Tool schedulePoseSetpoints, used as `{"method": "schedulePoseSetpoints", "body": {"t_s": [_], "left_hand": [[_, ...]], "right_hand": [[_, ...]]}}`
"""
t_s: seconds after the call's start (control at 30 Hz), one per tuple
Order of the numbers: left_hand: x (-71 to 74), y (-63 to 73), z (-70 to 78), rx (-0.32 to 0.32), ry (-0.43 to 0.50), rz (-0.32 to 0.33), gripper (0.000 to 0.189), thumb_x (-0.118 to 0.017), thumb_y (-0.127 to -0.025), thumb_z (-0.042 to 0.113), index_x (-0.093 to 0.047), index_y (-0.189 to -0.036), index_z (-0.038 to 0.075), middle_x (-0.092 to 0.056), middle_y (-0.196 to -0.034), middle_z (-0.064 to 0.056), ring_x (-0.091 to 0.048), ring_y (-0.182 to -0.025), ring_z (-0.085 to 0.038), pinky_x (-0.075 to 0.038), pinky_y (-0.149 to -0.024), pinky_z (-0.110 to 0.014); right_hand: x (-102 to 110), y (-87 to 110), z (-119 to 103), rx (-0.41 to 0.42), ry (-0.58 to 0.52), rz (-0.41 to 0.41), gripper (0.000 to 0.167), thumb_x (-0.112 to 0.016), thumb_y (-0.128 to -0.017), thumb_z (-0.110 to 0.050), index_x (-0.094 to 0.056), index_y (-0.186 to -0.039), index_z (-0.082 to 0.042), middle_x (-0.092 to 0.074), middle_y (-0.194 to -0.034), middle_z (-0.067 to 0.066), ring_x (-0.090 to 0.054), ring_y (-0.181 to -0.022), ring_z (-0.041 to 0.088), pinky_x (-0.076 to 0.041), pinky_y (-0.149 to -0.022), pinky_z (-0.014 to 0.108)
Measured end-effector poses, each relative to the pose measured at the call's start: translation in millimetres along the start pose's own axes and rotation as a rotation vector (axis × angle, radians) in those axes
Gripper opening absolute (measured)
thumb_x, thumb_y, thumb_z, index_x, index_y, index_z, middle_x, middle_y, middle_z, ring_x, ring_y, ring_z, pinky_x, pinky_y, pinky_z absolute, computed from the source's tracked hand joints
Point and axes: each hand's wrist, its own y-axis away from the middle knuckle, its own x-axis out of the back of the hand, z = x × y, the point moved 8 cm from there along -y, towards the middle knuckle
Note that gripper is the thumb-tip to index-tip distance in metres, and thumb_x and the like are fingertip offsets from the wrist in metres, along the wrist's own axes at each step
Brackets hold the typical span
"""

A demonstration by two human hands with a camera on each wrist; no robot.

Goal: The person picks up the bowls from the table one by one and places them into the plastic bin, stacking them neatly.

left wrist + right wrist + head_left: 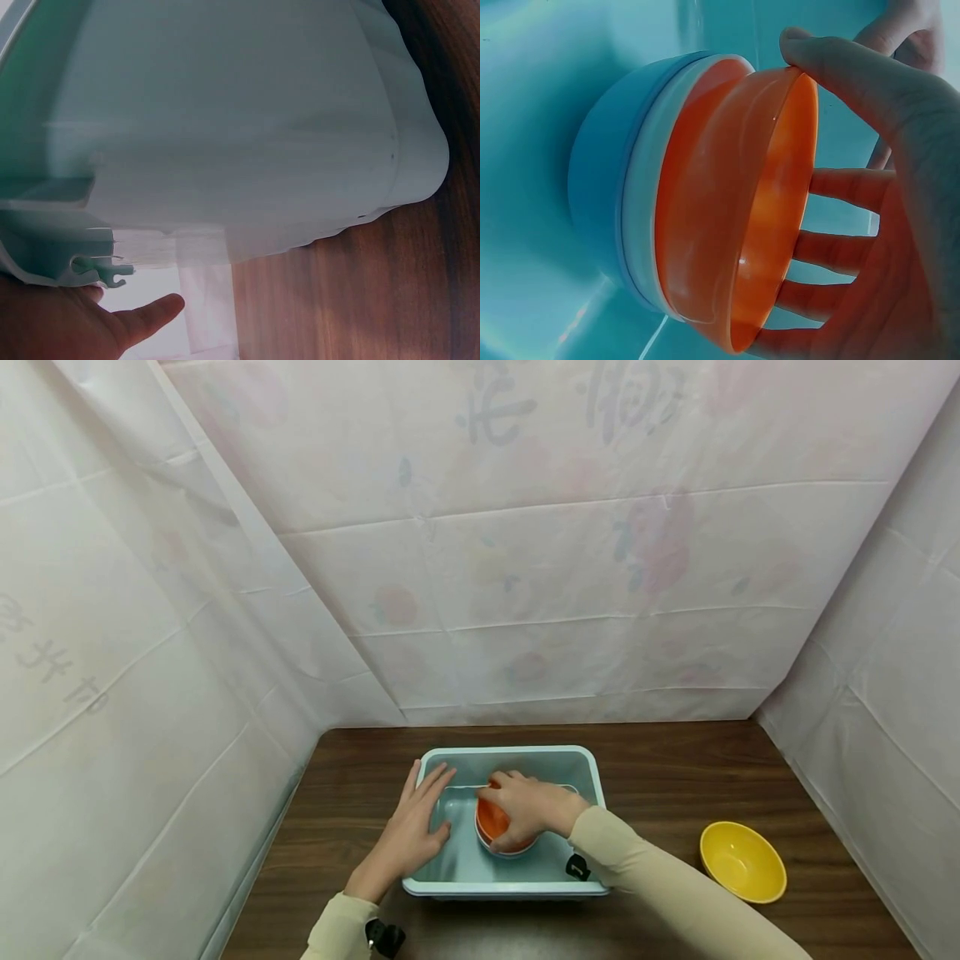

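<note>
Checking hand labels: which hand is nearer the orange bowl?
Right. The right hand grips the orange bowl at its rim; the left hand is to the bowl's left, at the left side of the basin, not touching the bowl.

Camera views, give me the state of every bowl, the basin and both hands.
Orange bowl: tilted, partly inside the white bowl.
White bowl: nested in the blue bowl.
Blue bowl: sitting in the basin.
Basin: upright on the wooden table.
Yellow bowl: upright, empty, outside the basin.
Left hand: fingers extended, at the basin's left side.
Right hand: gripping the orange bowl's rim.
</note>
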Motion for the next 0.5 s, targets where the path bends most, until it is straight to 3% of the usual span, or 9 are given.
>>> {"method": "schedulePoseSetpoints", "body": {"t_s": [0.5], "left_hand": [[-0.5,0.5,-0.2,0.009,0.007,0.000,0.078,-0.074,-0.091,0.013,-0.038,-0.160,0.017,-0.030,-0.169,-0.004,0.003,-0.161,-0.035,-0.031,-0.118,-0.065]], "right_hand": [[-0.9,-0.6,-4.7,-0.004,0.049,-0.020,0.087,-0.077,-0.082,-0.063,-0.048,-0.154,-0.026,-0.047,-0.152,0.008,-0.052,-0.130,0.028,-0.054,-0.102,0.049]]}}
